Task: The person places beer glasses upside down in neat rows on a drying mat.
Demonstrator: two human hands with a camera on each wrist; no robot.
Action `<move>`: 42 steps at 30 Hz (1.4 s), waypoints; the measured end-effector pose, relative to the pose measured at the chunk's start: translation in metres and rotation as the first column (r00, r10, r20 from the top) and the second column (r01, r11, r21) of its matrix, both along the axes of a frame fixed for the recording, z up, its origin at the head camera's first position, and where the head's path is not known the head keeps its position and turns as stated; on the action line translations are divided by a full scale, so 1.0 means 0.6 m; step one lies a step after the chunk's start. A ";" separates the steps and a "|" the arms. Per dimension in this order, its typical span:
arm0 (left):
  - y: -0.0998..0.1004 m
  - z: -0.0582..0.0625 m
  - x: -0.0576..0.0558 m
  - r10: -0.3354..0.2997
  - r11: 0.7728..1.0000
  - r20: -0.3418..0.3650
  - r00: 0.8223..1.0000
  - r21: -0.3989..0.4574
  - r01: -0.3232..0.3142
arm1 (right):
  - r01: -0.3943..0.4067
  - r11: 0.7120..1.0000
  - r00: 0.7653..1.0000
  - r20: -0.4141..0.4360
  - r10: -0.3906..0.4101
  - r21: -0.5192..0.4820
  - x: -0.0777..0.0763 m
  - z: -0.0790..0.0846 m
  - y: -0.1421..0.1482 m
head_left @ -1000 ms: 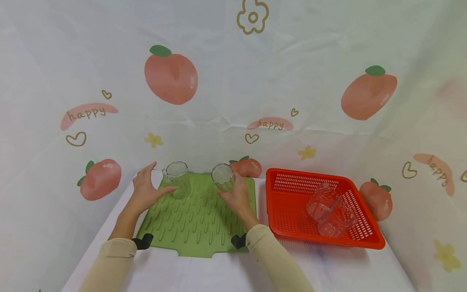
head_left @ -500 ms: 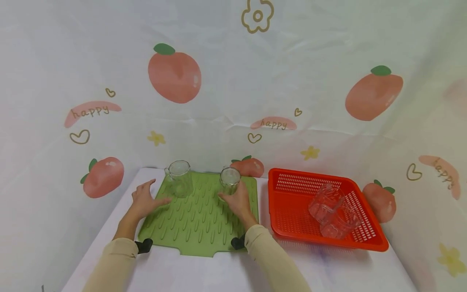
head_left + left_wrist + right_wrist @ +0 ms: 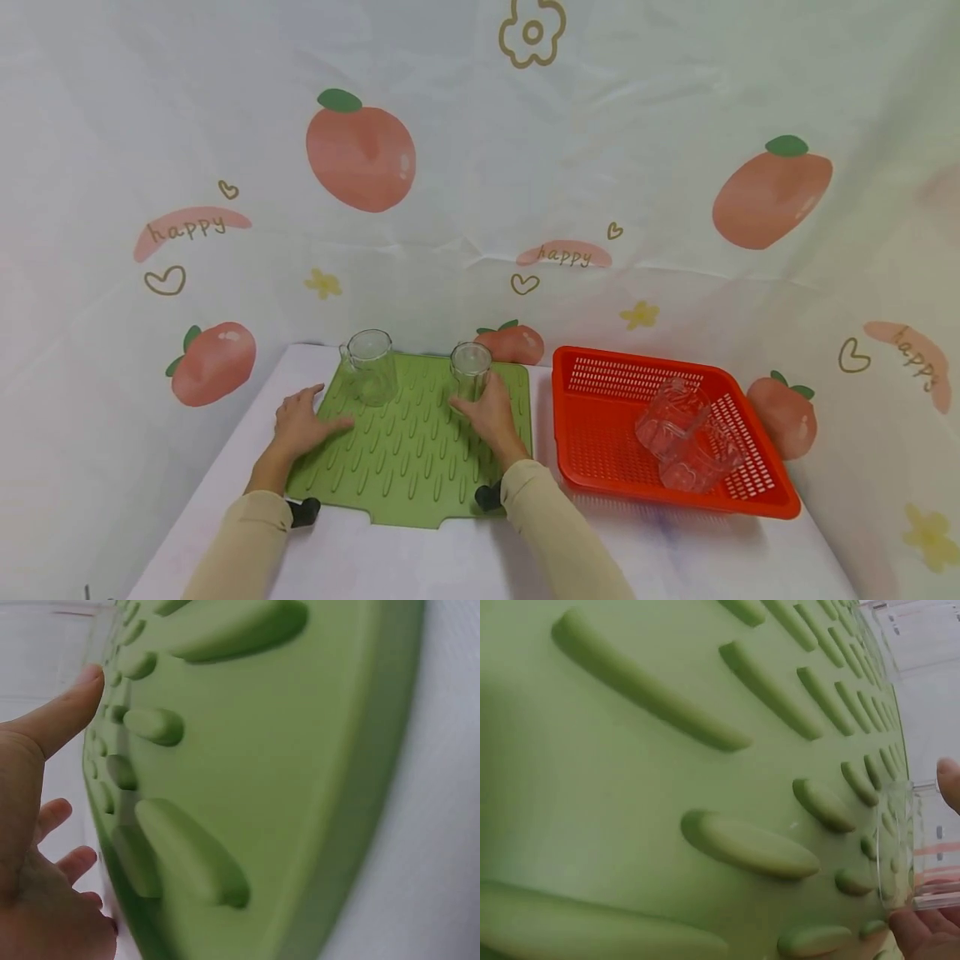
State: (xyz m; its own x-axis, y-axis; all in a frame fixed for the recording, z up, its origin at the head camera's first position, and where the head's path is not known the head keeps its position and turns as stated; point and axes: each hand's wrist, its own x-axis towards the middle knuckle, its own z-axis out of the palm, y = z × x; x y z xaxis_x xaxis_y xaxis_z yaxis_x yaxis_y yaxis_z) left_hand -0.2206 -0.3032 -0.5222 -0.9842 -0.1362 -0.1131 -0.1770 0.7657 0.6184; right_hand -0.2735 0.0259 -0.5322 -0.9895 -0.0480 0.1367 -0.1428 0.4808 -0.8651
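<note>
My right hand [image 3: 491, 410] holds a clear glass mug [image 3: 470, 367] upright on the right part of a green ridged mat [image 3: 405, 467]. In the right wrist view, the thumb and fingers flank the mug's wall [image 3: 930, 847] close to its base. A second clear glass mug [image 3: 372, 375] stands upright at the mat's back left, its handle to the left. Lower and nearer is my left hand [image 3: 300, 423], over the mat's left edge, thumb stretched out and fingers loosely bent around nothing. The left wrist view shows this thumb [image 3: 67, 712] in front of the mat's ridges.
Right of the mat sits a red perforated basket [image 3: 637, 492]. Two clear glass mugs [image 3: 670, 417] lie in its right half. Behind the white-covered table [image 3: 360, 567] hangs a white cloth [image 3: 465, 167] printed with fruit and hearts.
The right hand has brought its mug down and slightly right onto the mat. The left hand has drawn back from the left mug, towards the front. The basket has stayed in place.
</note>
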 end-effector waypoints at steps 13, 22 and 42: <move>-0.002 -0.012 0.000 -0.026 1.000 0.036 0.999 0.010 0.026 | 0.001 0.998 0.999 0.036 -0.003 0.066 0.000 -0.001 0.000; -0.001 -0.021 -0.004 -0.019 1.000 -0.003 1.000 -0.018 0.019 | -0.025 0.999 0.998 0.063 0.022 0.043 -0.004 0.003 0.005; 0.000 -0.022 0.001 -0.005 1.000 0.031 0.999 0.010 0.005 | -0.051 0.985 0.998 -0.038 0.058 0.164 -0.001 0.064 0.021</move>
